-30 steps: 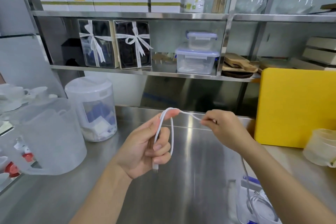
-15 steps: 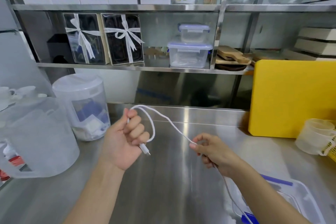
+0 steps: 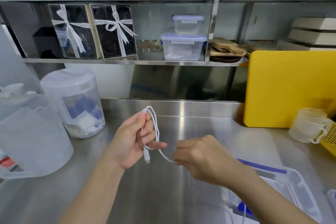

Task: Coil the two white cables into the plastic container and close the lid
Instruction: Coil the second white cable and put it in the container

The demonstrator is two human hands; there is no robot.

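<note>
At centre frame, my left hand (image 3: pixel 133 139) grips a looped white cable (image 3: pixel 156 127) above the steel counter (image 3: pixel 181 132). My right hand (image 3: pixel 201 158) pinches its trailing length; the plastic container (image 3: pixel 298 187) sits lower right.

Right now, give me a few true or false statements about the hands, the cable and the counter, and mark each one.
1. The left hand holds loops of the white cable. True.
2. The cable's plug hangs below the left hand. True.
3. The right hand is empty. False: it pinches the cable.
4. The cutting board is green. False: it is yellow.
5. The hands are above the steel counter. True.
</note>
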